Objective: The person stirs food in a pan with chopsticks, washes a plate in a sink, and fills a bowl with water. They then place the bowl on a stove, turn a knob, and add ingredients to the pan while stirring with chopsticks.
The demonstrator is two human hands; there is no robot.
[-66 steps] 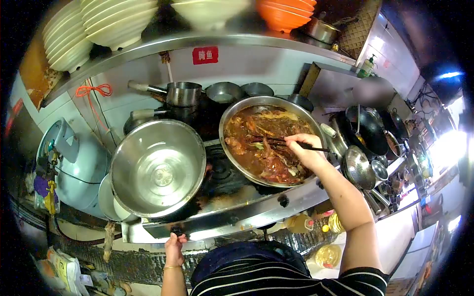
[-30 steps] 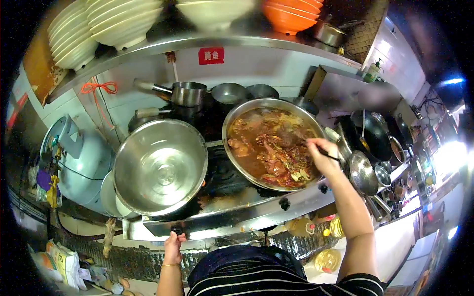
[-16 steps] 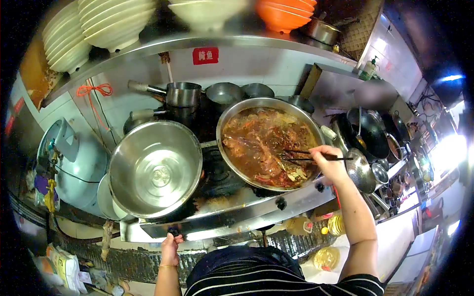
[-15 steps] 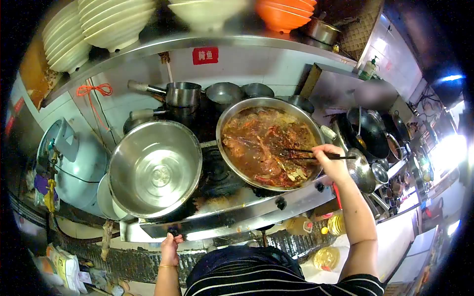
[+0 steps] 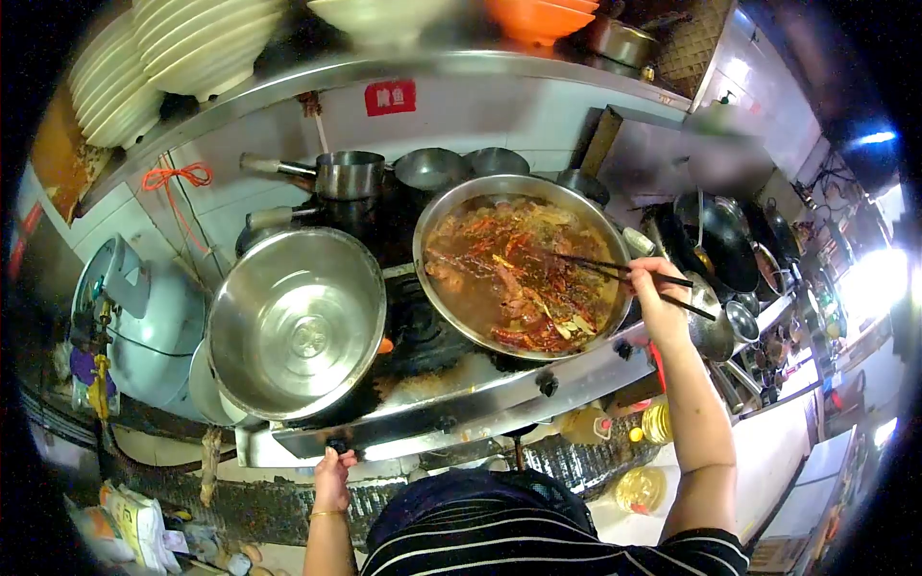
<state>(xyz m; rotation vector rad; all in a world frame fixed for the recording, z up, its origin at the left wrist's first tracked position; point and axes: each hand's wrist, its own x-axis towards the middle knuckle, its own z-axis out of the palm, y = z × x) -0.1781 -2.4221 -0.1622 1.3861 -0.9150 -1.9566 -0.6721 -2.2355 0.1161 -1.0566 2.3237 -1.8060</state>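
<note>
A pair of dark chopsticks [image 5: 603, 265] is in my right hand [image 5: 659, 290], at the right rim of a wide steel pot [image 5: 429, 304]. Their tips reach into a brown stew [image 5: 509, 274] with red chillies, meat pieces and some leaves. My left hand [image 5: 332, 477] has its fingers closed on a black stove knob [image 5: 336, 446] at the front edge of the steel stove [image 5: 461, 420]. To the left of the pot sits a large empty steel basin [image 5: 309, 336]. A small orange flame [image 5: 386, 346] shows at its right side.
Behind the pot are a saucepan [image 5: 350, 175] and small pans [image 5: 432, 169]. Stacked bowls [image 5: 206, 43] line the shelf [image 5: 451, 65] above. A gas cylinder [image 5: 154, 336] stands left, a wok [image 5: 720, 245] and ladles right. Oil bottles [image 5: 639, 488] are below the stove.
My right hand has turned and the chopsticks have spread apart, their tips further up and left. The chillies have shifted in the stew. An orange flame has appeared beside the basin.
</note>
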